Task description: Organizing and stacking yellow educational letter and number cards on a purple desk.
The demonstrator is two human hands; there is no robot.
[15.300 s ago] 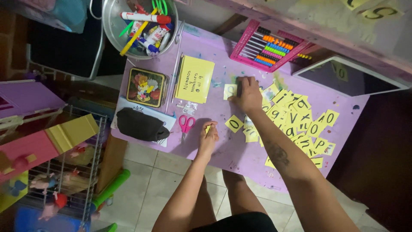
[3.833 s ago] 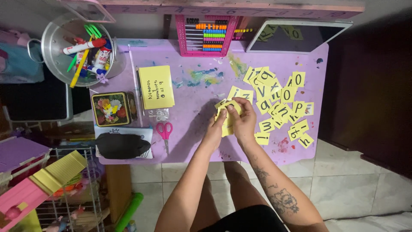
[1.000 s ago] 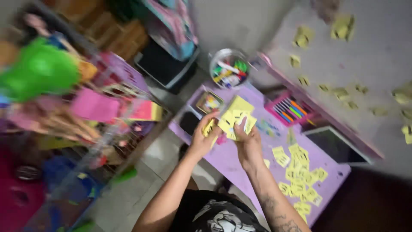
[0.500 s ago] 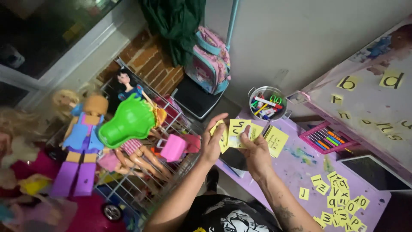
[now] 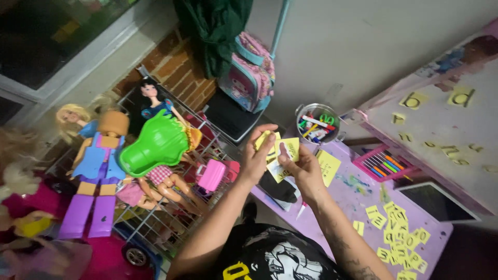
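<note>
A grey wall (image 5: 363, 46) filled the upper right, with a brick section (image 5: 171, 72) to its left. A wire rack (image 5: 171, 218) at the left carried toys: a green plastic piece (image 5: 155, 145), a block figure (image 5: 98, 176) in blue and purple, two dolls (image 5: 150, 101) and a small pink item (image 5: 211, 175). A purple tabletop (image 5: 337, 207) extended from centre to lower right. Above it a tilted purple board (image 5: 441, 119) bore several yellow cards. A pink-and-blue backpack (image 5: 246, 75) hung beneath a dark green cloth (image 5: 212, 26). A tablet (image 5: 438, 202) lay on the tabletop near the board, with a pink abacus (image 5: 384, 163) beside it. A metal bucket (image 5: 316, 123) of markers stood at the far tabletop corner. A loose pile of cards (image 5: 399, 238) lay on the tabletop at lower right, well apart from the hands. A larger yellow sheet (image 5: 328, 167) lay just right of the hands. The left hand (image 5: 257, 155) and right hand (image 5: 303, 171) were raised above the near-left tabletop edge, touching each other. Both were closed on a stack of yellow cards (image 5: 282, 155): the left hand pinched the left edge of the stack, and the right hand gripped it from below with the thumb pressed on the front card.
</note>
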